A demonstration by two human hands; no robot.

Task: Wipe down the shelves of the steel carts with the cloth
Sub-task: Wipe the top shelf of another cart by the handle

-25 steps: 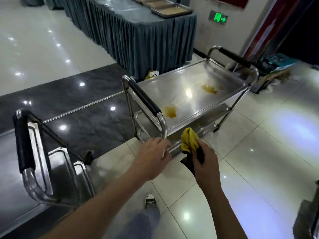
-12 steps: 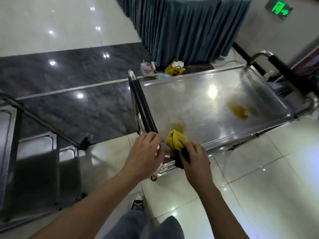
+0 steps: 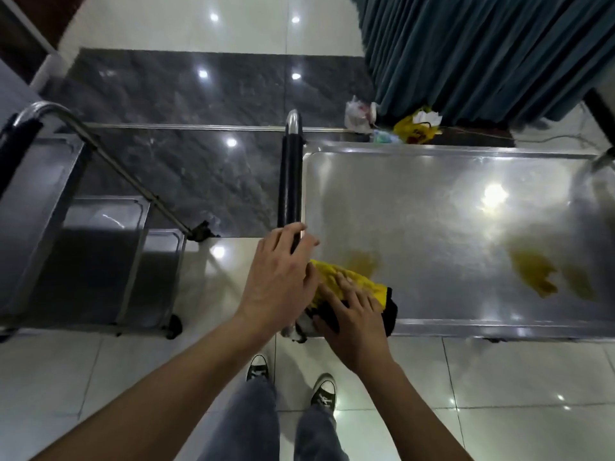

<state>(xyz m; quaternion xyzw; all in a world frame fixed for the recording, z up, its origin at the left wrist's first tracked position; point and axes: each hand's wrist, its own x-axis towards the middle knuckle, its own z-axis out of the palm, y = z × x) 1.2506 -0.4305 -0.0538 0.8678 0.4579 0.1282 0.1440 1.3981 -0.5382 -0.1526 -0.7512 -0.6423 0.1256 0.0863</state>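
Head view: right hand point(image 3: 352, 319) presses flat, fingers spread, on the cloth point(image 3: 346, 282) at the cart shelf's point(image 3: 432, 201) near-left corner; left hand point(image 3: 283, 281) curls round the handle point(image 3: 290, 184).

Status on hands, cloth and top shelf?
Left hand grips cart handle. Right hand presses yellow cloth flat on top shelf. Two yellow-brown stains unwiped; nothing blocking.

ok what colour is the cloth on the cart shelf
Yellow with a black part, the cloth shows best in the head view.
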